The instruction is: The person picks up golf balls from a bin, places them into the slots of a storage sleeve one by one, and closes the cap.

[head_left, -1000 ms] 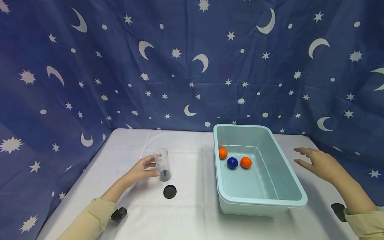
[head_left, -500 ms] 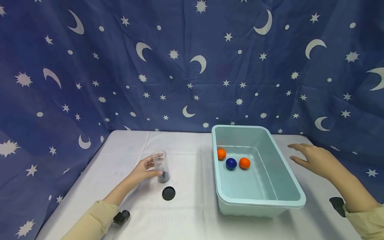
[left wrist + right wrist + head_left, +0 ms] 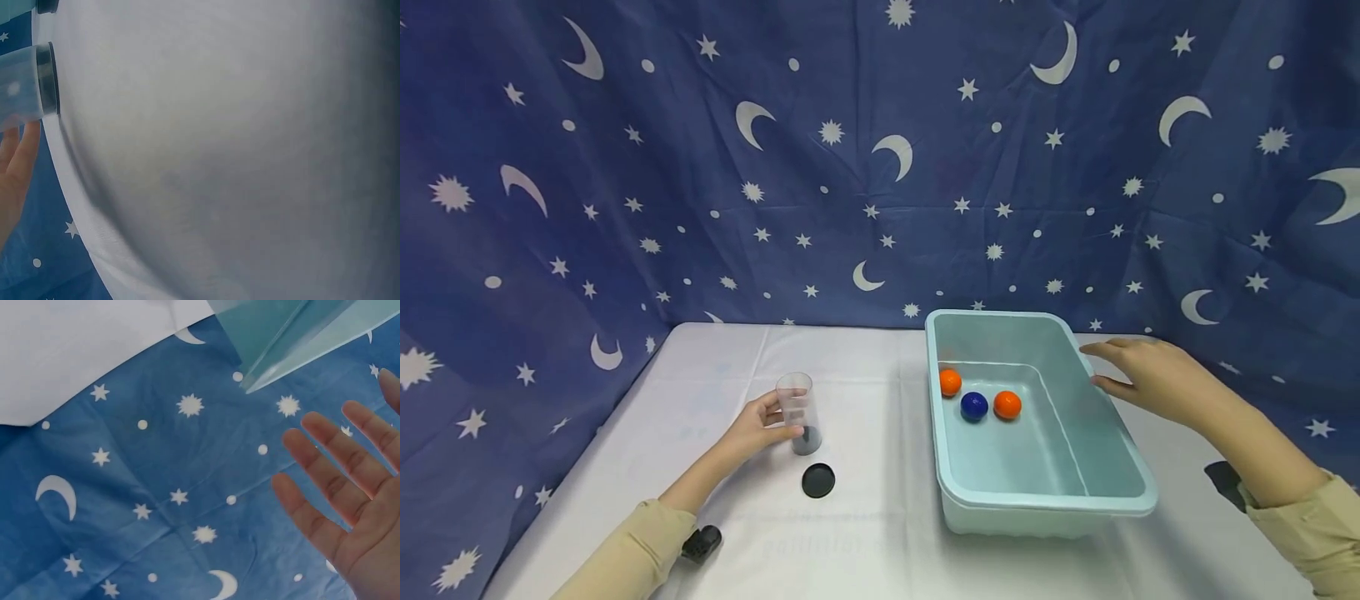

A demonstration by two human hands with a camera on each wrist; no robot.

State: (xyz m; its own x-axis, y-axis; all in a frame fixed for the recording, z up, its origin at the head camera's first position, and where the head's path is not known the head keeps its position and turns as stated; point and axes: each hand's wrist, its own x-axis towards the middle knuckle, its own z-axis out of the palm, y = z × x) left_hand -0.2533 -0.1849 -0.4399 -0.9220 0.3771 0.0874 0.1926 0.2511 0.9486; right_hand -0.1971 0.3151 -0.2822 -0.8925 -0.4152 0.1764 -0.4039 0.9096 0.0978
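1. Two hands in view; leftmost is my left hand (image 3: 756,429), thumb and fingers curled round the side of the clear cup (image 3: 809,410).
2. Clear cup: left part of the white worktop (image 3: 865,467), upright as far as I can tell, dark at its base, mouth facing up.
3. Black disc (image 3: 818,481), lid-like, flat on the worktop, just in front of the cup, untouched.
4. Pale green bin (image 3: 1045,502), well right of the cup. Inside, left to right: first orange ball (image 3: 950,382) by the left wall, blue ball (image 3: 974,407), second orange ball (image 3: 1007,406). All three loose on the bin floor.
5. My right hand (image 3: 1153,377): at the bin's right rim, fingers straight and spread, nothing in it. Contact with the rim: can't tell.
6. Step in hand, my judgement: left steadies the cup, right is placed to work at the bin.
7. Next move, my guess: calls for right fingers clearing the rim before any pinch on a ball; smooth balls could roll off a loose pinch. Left needs a light, firm hold; cup looks tippy.
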